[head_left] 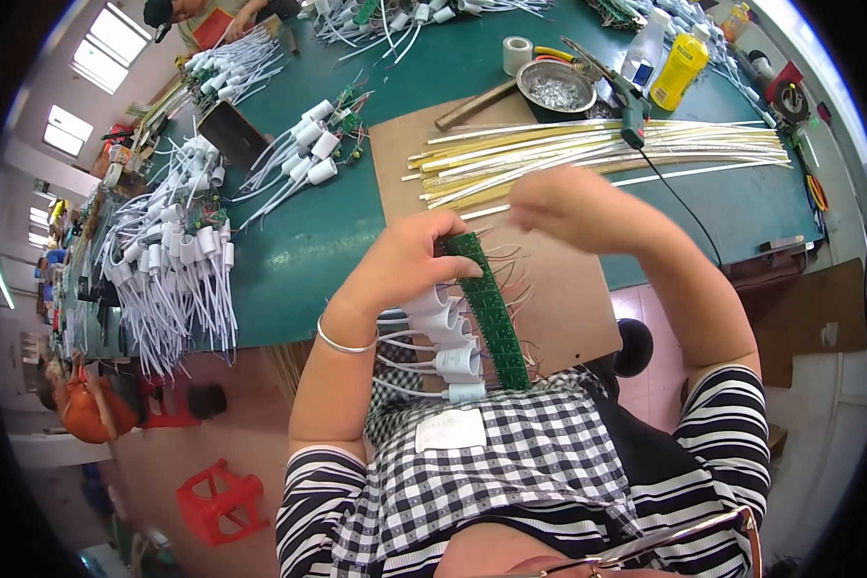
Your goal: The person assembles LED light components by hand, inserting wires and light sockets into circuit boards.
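The right hand (557, 202) is blurred, so whether it grips anything cannot be told. The left hand (409, 260) covers part of the green circuit board (492, 316). The shiny bits (557, 92) in the metal bowl (549, 110) are too small to identify.

Cable bundles (178, 299) lay on table (289, 294), left of flat sheet (568, 299) | long strips (694, 144) lay across sheet's far part onto table | circuit board (496, 318) was before strips | bowl (530, 79) stood behind strips | bottles (680, 69) stood right of bowl.
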`<move>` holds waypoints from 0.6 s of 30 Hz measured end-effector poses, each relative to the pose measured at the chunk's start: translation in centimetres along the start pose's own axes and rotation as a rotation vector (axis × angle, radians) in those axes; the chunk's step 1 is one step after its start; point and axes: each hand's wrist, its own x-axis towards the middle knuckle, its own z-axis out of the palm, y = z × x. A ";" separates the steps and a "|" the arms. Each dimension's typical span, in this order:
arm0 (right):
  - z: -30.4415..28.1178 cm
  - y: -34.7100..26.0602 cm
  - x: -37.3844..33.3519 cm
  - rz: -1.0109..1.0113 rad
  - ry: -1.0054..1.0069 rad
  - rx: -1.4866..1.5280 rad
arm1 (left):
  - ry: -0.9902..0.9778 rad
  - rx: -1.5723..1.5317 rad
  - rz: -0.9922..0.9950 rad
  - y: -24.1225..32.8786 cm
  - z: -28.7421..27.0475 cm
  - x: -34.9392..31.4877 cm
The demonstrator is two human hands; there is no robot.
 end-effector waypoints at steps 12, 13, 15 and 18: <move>10.4 -2.0 -3.1 0.436 0.286 1.131 | 0.002 -0.075 -0.066 -1.8 -0.1 0.1; 11.1 -1.7 -3.0 0.349 0.403 1.038 | -0.005 -0.074 -0.072 -1.6 -0.1 -0.1; 10.7 -1.3 -3.3 0.428 0.461 1.123 | 0.018 -0.122 -0.047 -1.5 -0.1 -0.4; 10.5 1.0 -4.8 0.506 0.679 1.286 | -0.015 -0.186 -0.029 -1.9 -0.4 -0.8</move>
